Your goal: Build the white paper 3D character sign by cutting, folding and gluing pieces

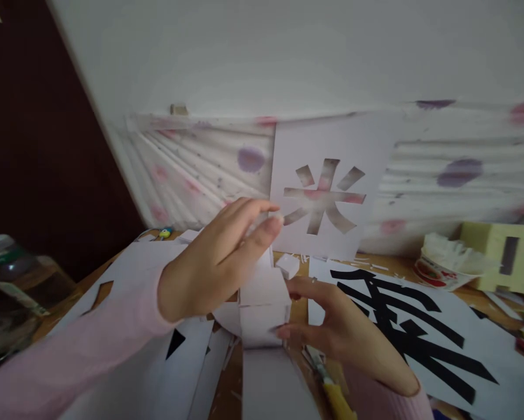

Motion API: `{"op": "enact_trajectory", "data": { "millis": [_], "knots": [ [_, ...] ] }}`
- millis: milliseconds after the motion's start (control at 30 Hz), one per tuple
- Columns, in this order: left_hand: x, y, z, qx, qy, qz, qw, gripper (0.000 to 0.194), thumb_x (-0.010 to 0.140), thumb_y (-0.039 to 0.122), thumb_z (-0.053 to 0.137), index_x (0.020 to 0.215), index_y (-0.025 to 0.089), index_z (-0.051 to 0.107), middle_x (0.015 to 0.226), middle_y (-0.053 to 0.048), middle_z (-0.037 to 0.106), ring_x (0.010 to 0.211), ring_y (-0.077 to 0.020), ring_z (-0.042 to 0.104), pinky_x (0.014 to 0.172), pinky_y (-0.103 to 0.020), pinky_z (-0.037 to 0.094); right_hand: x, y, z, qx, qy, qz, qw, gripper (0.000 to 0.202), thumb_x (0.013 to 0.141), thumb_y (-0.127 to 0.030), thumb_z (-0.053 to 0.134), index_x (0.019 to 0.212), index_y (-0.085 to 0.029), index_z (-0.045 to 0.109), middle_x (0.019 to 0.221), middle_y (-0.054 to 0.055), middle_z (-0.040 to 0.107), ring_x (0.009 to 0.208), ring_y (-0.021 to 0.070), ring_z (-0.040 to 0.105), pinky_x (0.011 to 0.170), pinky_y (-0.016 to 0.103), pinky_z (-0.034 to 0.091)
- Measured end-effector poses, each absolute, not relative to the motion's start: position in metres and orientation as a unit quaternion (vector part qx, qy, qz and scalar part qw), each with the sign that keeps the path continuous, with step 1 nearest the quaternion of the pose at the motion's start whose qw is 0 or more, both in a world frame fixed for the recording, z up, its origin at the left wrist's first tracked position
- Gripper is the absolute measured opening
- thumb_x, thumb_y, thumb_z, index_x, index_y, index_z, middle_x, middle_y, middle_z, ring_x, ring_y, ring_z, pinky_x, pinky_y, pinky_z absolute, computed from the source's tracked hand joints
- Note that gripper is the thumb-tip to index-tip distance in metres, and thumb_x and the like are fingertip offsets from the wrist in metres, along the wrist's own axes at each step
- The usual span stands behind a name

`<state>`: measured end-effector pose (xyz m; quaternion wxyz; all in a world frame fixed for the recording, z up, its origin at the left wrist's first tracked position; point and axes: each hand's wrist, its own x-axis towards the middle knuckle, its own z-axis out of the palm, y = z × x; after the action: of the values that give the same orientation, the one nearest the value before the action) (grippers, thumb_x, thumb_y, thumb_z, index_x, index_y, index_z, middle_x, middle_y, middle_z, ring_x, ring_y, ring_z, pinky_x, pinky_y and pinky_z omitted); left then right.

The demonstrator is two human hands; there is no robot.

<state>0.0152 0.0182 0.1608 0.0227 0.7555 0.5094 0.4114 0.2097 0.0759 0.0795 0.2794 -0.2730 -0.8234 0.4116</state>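
A long white strip of board or stiff paper (264, 324), bent or creased crosswise into sections, runs up the middle of the table. My right hand (341, 326) grips its right edge, with the index finger higher up and the thumb lower down. Over the strip's far end, my left hand (218, 259) is open, fingers stretched and thumb apart. Whether its hidden fingers touch the strip, I cannot tell. A small white block (288, 265) sits just beyond my right fingertips. Below my right hand lies a yellow-handled cutter knife (336, 399).
Against the spotted cloth (446, 151) leans a white sheet with a cut-out character (283, 163). A sheet with black strokes (498, 344) lies right, below a paper bowl of scraps (446, 274) and yellow box (485, 251). White sheets (126, 356) and a jar (12, 268) are left.
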Motion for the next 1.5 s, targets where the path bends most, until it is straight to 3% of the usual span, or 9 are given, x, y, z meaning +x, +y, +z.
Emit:
{"op": "enact_trajectory", "data": {
  "millis": [100, 367, 567, 900, 1267, 1500],
  "knots": [
    [0.023, 0.034, 0.17, 0.778, 0.544, 0.312, 0.037, 0.049, 0.1, 0.052, 0.029, 0.125, 0.017, 0.054, 0.132, -0.01, 0.06, 0.128, -0.0259, 0.052, 0.112, -0.046, 0.037, 0.2, 0.064, 0.076, -0.298, -0.832, 0.366, 0.291, 0.029, 0.072, -0.034, 0.082, 0.095, -0.023, 0.07, 0.096, 0.003, 0.073, 0.089, 0.0241, 0.065, 0.083, 0.037, 0.048],
    [0.013, 0.027, 0.148, 0.8, 0.571, 0.183, -0.008, 0.062, 0.1, 0.057, 0.014, 0.134, 0.014, 0.043, 0.136, -0.013, 0.05, 0.13, -0.0267, 0.038, 0.116, -0.056, 0.022, 0.173, 0.039, 0.066, -0.329, -0.866, 0.238, 0.291, 0.025, 0.066, -0.029, 0.08, 0.082, -0.02, 0.063, 0.084, 0.008, 0.069, 0.078, 0.0291, 0.063, 0.067, 0.039, 0.044],
    [0.006, 0.02, 0.145, 0.765, 0.622, 0.168, 0.009, 0.061, 0.098, 0.059, 0.009, 0.128, 0.02, 0.045, 0.132, -0.01, 0.052, 0.132, -0.0251, 0.035, 0.119, -0.056, 0.01, 0.163, 0.032, 0.061, -0.319, -0.853, 0.147, 0.387, 0.027, 0.06, -0.022, 0.083, 0.077, -0.017, 0.063, 0.076, 0.007, 0.067, 0.066, 0.0247, 0.062, 0.059, 0.035, 0.044],
    [0.007, 0.02, 0.141, 0.746, 0.641, 0.181, 0.01, 0.051, 0.099, 0.055, 0.01, 0.122, 0.024, 0.043, 0.129, -0.009, 0.052, 0.128, -0.0247, 0.04, 0.118, -0.054, 0.014, 0.159, 0.026, 0.07, -0.251, -0.851, 0.087, 0.452, 0.035, 0.046, -0.023, 0.092, 0.07, -0.013, 0.069, 0.062, 0.007, 0.068, 0.059, 0.0276, 0.065, 0.052, 0.037, 0.051],
    [0.008, 0.015, 0.139, 0.754, 0.633, 0.174, -0.026, 0.043, 0.101, 0.045, 0.014, 0.12, 0.019, 0.043, 0.124, -0.01, 0.053, 0.123, -0.0246, 0.042, 0.114, -0.055, 0.017, 0.157, 0.025, 0.069, -0.238, -0.854, 0.1, 0.451, 0.024, 0.052, -0.016, 0.084, 0.071, -0.014, 0.069, 0.064, 0.007, 0.069, 0.061, 0.0264, 0.064, 0.053, 0.036, 0.051],
    [0.008, 0.018, 0.14, 0.73, 0.666, 0.152, -0.005, 0.053, 0.098, 0.054, 0.008, 0.118, 0.02, 0.043, 0.118, -0.011, 0.052, 0.118, -0.0263, 0.041, 0.108, -0.055, 0.024, 0.156, 0.027, 0.072, -0.214, -0.861, 0.087, 0.454, 0.023, 0.055, -0.015, 0.084, 0.073, -0.013, 0.07, 0.063, 0.007, 0.069, 0.06, 0.0245, 0.063, 0.058, 0.036, 0.054]
  ]
}}
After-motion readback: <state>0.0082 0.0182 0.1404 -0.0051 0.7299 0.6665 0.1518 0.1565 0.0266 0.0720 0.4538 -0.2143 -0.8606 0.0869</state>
